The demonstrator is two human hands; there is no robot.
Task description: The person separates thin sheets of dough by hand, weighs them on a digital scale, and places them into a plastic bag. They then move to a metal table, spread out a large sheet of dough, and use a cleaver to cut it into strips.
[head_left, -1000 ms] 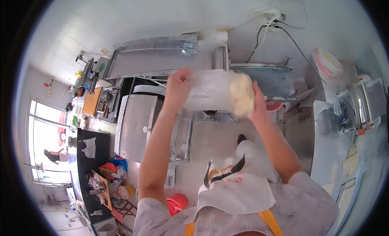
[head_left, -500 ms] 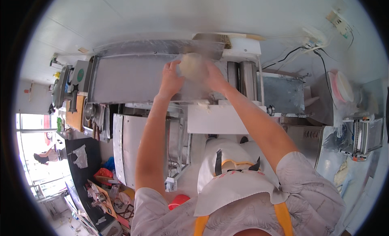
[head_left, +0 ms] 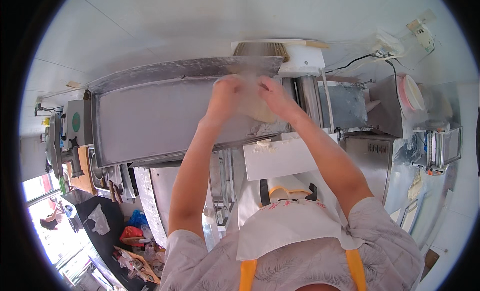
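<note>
A pale piece of dough [head_left: 259, 109] hangs low between my hands over the right part of a long metal tray [head_left: 145, 116]. My left hand [head_left: 226, 97] is closed at its left side, fingers curled in. On the other side my right hand [head_left: 278, 97] is closed too, its fingertips bent toward the dough's upper edge. A hazy smear blurs the dough's top and the fingertips there. Just right of my right hand stand two metal rollers [head_left: 310, 98] of a machine. White flour [head_left: 262, 128] is scattered on the metal below the dough.
A white panel [head_left: 280, 158] juts out toward my apron. Behind the tray is a brush-like strip [head_left: 262, 50]. Black cables [head_left: 395, 68] hang at the right, near a pink-rimmed tub [head_left: 412, 93]. Knives and a pan [head_left: 107, 176] are at the left.
The dough has gone from a rounded lump held up between my hands to a lower-hanging piece. My fingers have curled in, and the view has shifted.
</note>
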